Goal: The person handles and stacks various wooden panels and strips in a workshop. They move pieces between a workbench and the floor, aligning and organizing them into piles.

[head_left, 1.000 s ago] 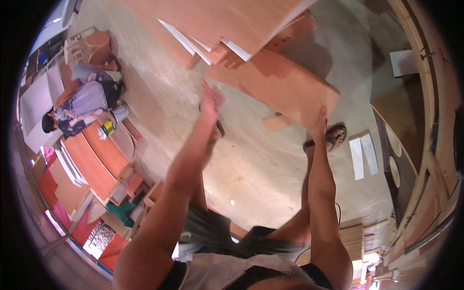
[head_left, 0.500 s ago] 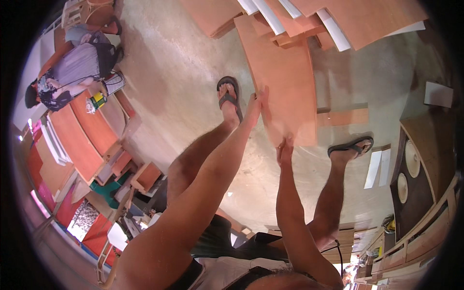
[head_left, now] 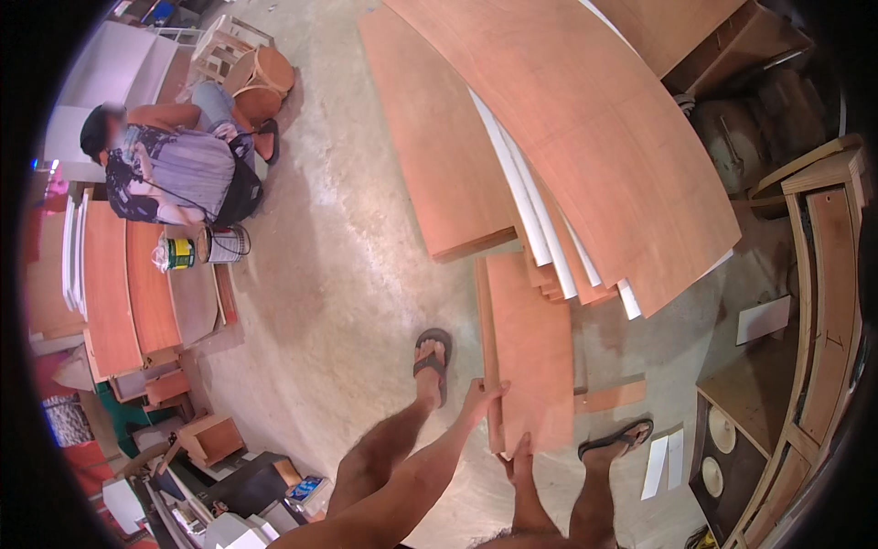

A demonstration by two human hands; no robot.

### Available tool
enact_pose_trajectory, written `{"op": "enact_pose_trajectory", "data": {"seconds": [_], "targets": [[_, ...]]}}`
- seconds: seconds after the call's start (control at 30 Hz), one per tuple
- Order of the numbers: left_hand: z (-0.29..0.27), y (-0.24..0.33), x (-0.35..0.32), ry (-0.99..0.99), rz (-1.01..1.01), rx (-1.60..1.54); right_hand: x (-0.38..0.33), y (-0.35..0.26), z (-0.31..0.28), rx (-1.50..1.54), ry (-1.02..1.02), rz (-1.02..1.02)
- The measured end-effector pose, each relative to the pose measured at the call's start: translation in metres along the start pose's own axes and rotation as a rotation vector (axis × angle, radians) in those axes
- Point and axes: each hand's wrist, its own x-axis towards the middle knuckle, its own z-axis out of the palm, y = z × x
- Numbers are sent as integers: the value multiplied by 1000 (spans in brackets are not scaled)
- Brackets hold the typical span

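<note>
A reddish-brown plywood panel (head_left: 538, 352) lies lengthwise before me, low over the floor between my feet. A strip of a second board (head_left: 488, 320) shows along its left side; whether the two touch is hard to tell. My left hand (head_left: 483, 399) is closed on the panel's left edge, thumb and fingers on its rim. At the near end, my right hand (head_left: 519, 457) grips the near edge, with fingers on top. The panel's far end runs up to a stack of larger boards (head_left: 594, 165), which partly covers it.
Another pile of panels (head_left: 439, 156) lies left of the stack. A person (head_left: 178, 174) sits at far left beside paint cans (head_left: 222, 244) and leaning boards (head_left: 110, 284). A short wood strip (head_left: 613, 395) and white strips (head_left: 663, 462) lie near my right foot. A dark cabinet (head_left: 732, 439) stands at right.
The view has tilted up, so my hands and the panel sit lower in it. A second board now shows along the panel's left side. Both hands still hold the panel.
</note>
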Motion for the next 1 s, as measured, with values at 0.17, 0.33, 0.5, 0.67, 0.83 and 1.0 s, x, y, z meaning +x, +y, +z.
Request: {"op": "enact_pose_trajectory", "data": {"seconds": [0.17, 0.33, 0.5, 0.67, 0.83, 1.0], "targets": [[49, 38, -37, 100, -25, 161, -18, -3, -20, 79, 116, 19], [27, 79, -51, 133, -7, 390, -24, 2, 16, 160, -21, 75], [-6, 89, -33, -19, -101, 623, -41, 7, 60, 187, -91, 40], [9, 117, -70, 127, 15, 600, -65, 2, 68, 173, -151, 32], [20, 146, -119, 254, -13, 664, -132, -24, 93, 242, -99, 113], [16, 174, -144, 260, -122, 516, -190, -72, 129, 160, 52, 183]]}}
